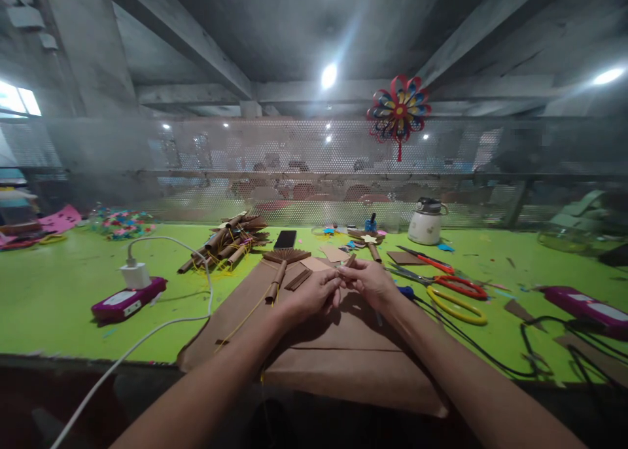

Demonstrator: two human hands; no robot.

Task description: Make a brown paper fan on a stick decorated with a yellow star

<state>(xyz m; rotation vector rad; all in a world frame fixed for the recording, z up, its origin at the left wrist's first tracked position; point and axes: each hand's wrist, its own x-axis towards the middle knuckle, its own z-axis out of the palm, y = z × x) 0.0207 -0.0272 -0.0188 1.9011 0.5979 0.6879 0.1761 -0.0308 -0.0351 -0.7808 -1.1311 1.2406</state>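
Observation:
My left hand (318, 294) and my right hand (369, 283) meet over a brown paper sheet (338, 364), fingertips pinched together. Between them a small folded piece of brown paper (350, 260) sticks up from the right fingers; the left fingertips close on its near end, partly hidden. Just left of my hands lies a pleated brown strip (298, 279). Beyond it is a brown paper fan (287, 256) with a rolled-paper handle (276, 281) and yellow string. Tan paper pieces (334, 253) lie behind my hands.
Left are a heaped pile of rolled-paper handles (230, 243), a phone (285, 239) and a purple power strip (128, 300) with a white cable. Right are red-handled scissors (458, 286), yellow-handled scissors (456, 307), black cords (483, 351), another purple power strip (589, 307) and a white flask (424, 223).

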